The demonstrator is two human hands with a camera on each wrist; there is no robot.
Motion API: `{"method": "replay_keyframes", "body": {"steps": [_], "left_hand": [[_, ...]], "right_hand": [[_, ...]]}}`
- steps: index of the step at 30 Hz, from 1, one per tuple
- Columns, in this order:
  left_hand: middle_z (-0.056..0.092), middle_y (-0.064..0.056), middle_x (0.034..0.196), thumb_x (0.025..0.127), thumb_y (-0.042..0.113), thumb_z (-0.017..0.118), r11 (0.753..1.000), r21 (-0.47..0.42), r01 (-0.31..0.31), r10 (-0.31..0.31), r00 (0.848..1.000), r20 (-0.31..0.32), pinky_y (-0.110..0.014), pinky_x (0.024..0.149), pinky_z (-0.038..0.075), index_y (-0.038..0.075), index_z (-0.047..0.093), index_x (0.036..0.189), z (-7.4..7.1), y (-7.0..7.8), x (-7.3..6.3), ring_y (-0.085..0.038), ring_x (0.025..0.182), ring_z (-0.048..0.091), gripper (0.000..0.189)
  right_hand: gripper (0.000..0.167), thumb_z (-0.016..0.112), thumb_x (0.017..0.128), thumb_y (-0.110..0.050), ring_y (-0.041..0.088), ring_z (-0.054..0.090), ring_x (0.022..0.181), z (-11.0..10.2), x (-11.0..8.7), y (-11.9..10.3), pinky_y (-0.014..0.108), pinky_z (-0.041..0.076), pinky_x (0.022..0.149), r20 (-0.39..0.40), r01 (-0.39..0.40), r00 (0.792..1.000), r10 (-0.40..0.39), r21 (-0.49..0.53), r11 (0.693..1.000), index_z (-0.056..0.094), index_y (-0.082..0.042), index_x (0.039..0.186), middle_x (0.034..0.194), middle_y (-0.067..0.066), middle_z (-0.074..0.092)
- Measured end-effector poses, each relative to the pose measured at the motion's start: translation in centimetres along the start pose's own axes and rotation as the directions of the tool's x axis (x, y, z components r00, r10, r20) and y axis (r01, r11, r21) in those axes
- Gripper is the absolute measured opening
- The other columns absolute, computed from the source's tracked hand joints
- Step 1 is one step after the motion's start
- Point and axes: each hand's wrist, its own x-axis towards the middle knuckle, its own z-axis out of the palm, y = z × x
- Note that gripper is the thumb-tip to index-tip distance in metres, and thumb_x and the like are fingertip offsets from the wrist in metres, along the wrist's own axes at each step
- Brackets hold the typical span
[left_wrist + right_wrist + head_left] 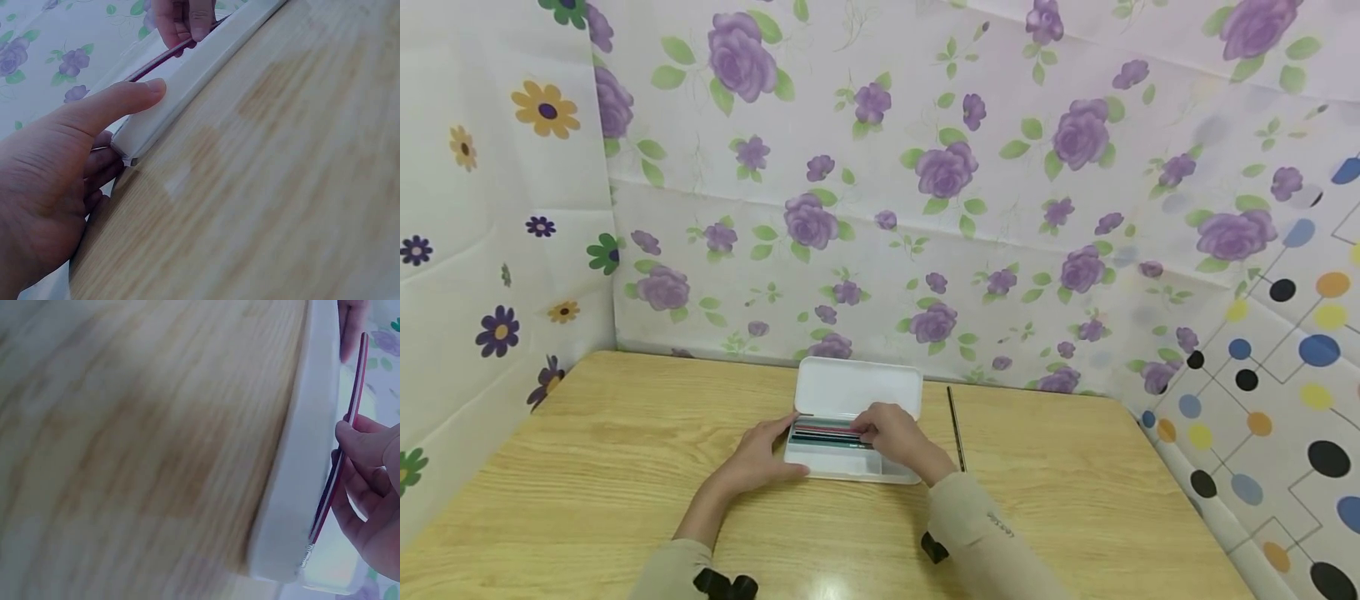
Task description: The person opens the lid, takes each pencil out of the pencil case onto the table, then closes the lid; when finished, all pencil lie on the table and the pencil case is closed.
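A white pencil case lies open on the table, its lid tipped back. Several dark, teal and red pencils lie lengthwise inside it. My left hand grips the case's left end, thumb on the front rim and fingers behind the end in the left wrist view. My right hand is over the right half of the case. In the right wrist view, its thumb and fingers pinch a slim red pencil with silver lettering near one end. A dark strip runs beside that pencil.
One dark pencil lies on the wooden table, right of the case. Flower-printed cloth hangs behind the table, and dotted cloth hangs along the right side.
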Motion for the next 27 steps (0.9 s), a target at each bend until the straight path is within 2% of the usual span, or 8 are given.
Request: {"method": "replay_keyframes", "body": {"steps": [5, 14, 21, 27], "left_hand": [[0.038, -0.027, 0.144, 0.071, 0.038, 0.085, 1.000, 0.011, -0.012, 0.012, 1.000, 0.001, -0.064, 0.102, 0.026, 0.003, 0.035, 0.149, 0.1, -0.1, 0.1, -0.048, 0.132, 0.028, 0.099], [0.037, -0.028, 0.145, 0.073, 0.038, 0.084, 0.999, 0.018, -0.032, 0.032, 0.999, 0.002, -0.063, 0.102, 0.027, 0.001, 0.036, 0.149, -0.1, -0.1, -0.1, -0.048, 0.133, 0.029, 0.097], [0.039, -0.027, 0.144, 0.072, 0.038, 0.084, 0.998, 0.020, -0.055, 0.055, 0.998, -0.007, -0.063, 0.103, 0.027, 0.001, 0.037, 0.148, -0.1, -0.4, 0.0, -0.047, 0.132, 0.031, 0.096], [0.040, -0.025, 0.145, 0.072, 0.039, 0.084, 0.998, 0.019, -0.062, 0.062, 0.998, -0.006, -0.065, 0.103, 0.024, 0.002, 0.038, 0.148, 0.1, -0.3, 0.2, -0.047, 0.133, 0.030, 0.096]], "right_hand": [[0.017, 0.069, 0.086, 0.003, 0.014, 0.063, 0.081, -1.1, -0.1, -0.6, 0.025, 0.051, 0.071, -0.047, 0.019, 0.999, -0.021, -0.030, 0.999, 0.075, -0.006, 0.100, 0.088, 0.002, 0.067], [0.016, 0.069, 0.088, -0.002, 0.015, 0.061, 0.080, -2.8, -0.9, -0.8, 0.028, 0.050, 0.069, -0.098, -0.005, 0.995, 0.008, 0.029, 1.000, 0.072, -0.003, 0.104, 0.091, 0.003, 0.065], [0.016, 0.070, 0.088, -0.003, 0.013, 0.060, 0.079, -3.7, -1.2, 0.4, 0.028, 0.050, 0.069, -0.150, -0.115, 0.979, 0.135, 0.137, 0.984, 0.070, -0.003, 0.104, 0.092, 0.003, 0.066], [0.016, 0.071, 0.085, -0.002, 0.017, 0.062, 0.077, -4.6, -1.7, 1.9, 0.031, 0.052, 0.068, -0.223, -0.201, 0.937, 0.267, 0.281, 0.939, 0.069, 0.000, 0.101, 0.085, 0.004, 0.066]]}}
